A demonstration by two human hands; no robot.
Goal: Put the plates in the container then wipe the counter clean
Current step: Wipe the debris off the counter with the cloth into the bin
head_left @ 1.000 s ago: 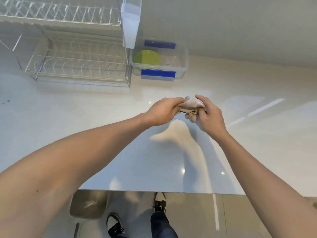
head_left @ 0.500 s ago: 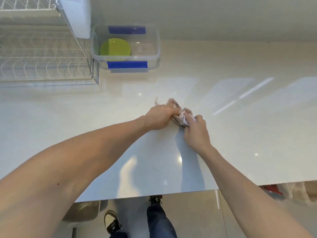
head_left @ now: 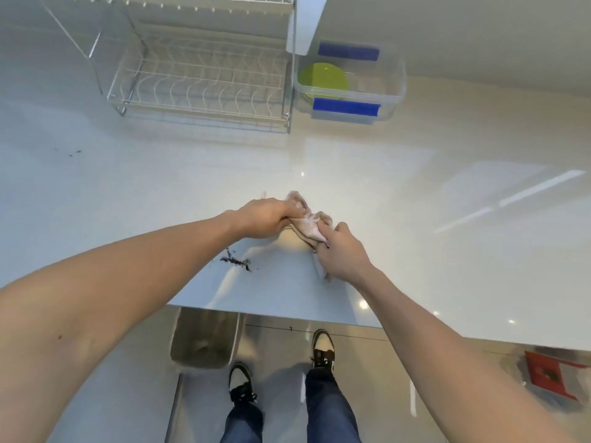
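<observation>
A crumpled pale cloth [head_left: 307,226] is bunched between both hands just above the white counter [head_left: 415,193]. My left hand [head_left: 267,217] grips its left end and my right hand [head_left: 342,254] grips its right end. A green plate [head_left: 322,77] lies inside the clear container [head_left: 391,99] with blue clips at the back of the counter. Dark crumbs [head_left: 236,261] lie on the counter just below my left wrist. A few more dark specks [head_left: 73,152] sit at the far left.
A wire dish rack [head_left: 204,84] stands left of the container, against the wall. The counter's front edge runs below my hands. Below it on the floor are a metal dustpan [head_left: 204,342], my shoes and a red object [head_left: 553,377] at the right.
The view swung to the left, bringing the rack and the dark crumbs into sight. Both hands still hold the cloth, now slightly further apart.
</observation>
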